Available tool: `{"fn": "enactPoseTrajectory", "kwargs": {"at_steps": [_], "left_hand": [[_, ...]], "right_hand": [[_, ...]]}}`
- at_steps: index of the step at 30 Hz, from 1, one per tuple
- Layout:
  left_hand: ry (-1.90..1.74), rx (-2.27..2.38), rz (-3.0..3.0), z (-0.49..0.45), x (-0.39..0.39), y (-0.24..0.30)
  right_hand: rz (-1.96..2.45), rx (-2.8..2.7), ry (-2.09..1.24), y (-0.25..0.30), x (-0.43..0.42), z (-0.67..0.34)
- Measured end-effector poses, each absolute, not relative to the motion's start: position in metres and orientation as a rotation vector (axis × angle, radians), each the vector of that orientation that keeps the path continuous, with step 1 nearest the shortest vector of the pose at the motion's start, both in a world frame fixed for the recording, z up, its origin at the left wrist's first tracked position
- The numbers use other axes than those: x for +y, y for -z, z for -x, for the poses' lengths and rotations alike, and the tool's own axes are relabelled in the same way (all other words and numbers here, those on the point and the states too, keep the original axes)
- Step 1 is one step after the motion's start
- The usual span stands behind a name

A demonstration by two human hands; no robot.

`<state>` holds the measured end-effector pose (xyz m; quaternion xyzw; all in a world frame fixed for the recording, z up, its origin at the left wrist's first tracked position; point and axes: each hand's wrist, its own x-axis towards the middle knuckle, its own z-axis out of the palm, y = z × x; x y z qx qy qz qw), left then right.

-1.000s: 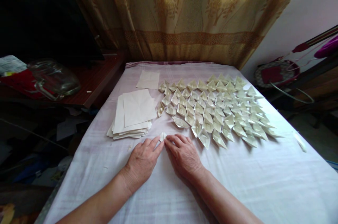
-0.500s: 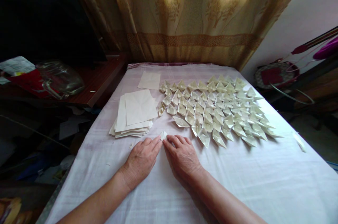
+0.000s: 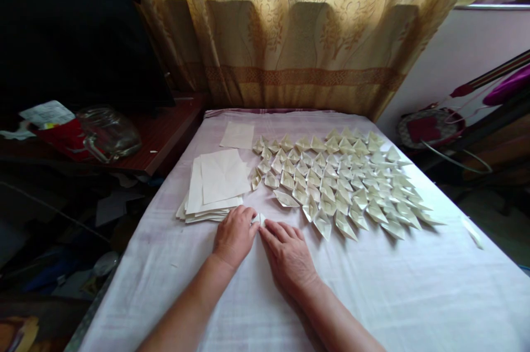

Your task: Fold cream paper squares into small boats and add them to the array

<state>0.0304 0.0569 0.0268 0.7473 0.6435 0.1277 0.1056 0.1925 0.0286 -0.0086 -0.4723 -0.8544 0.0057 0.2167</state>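
Both my hands rest on a white cloth-covered table (image 3: 393,285). My left hand (image 3: 234,235) has its fingers curled over a small folded piece of cream paper (image 3: 260,218). My right hand (image 3: 287,254) presses its fingertips on the same piece from the right, and most of the paper is hidden under the fingers. A stack of flat cream paper sheets (image 3: 215,183) lies just beyond my left hand. Several rows of folded paper boats (image 3: 339,183) spread over the table beyond my right hand.
A single loose sheet (image 3: 237,135) lies at the table's far edge, before a patterned gold curtain (image 3: 298,37). A wooden side table (image 3: 161,139) at the left holds a glass jug (image 3: 108,134). A small paper scrap (image 3: 472,230) sits near the right edge.
My left hand has drawn in and curled its fingers over the small folded piece. The view has tilted up a little; both hands stay at the same spot on the cloth.
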Motion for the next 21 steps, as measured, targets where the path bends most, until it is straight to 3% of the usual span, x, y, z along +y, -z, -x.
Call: {"fn": "enactPoseTrajectory", "kwargs": {"at_steps": [16, 21], "left_hand": [[-0.672, 1.807, -1.800, -0.041, 0.051, -0.014], [-0.879, 1.626, -1.622, -0.036, 0.054, -0.005]], "right_hand": [[1.218, -2.158, -0.156, 0.014, 0.027, -0.197], [1.138, -1.849, -0.403, 0.013, 0.030, -0.195]]}}
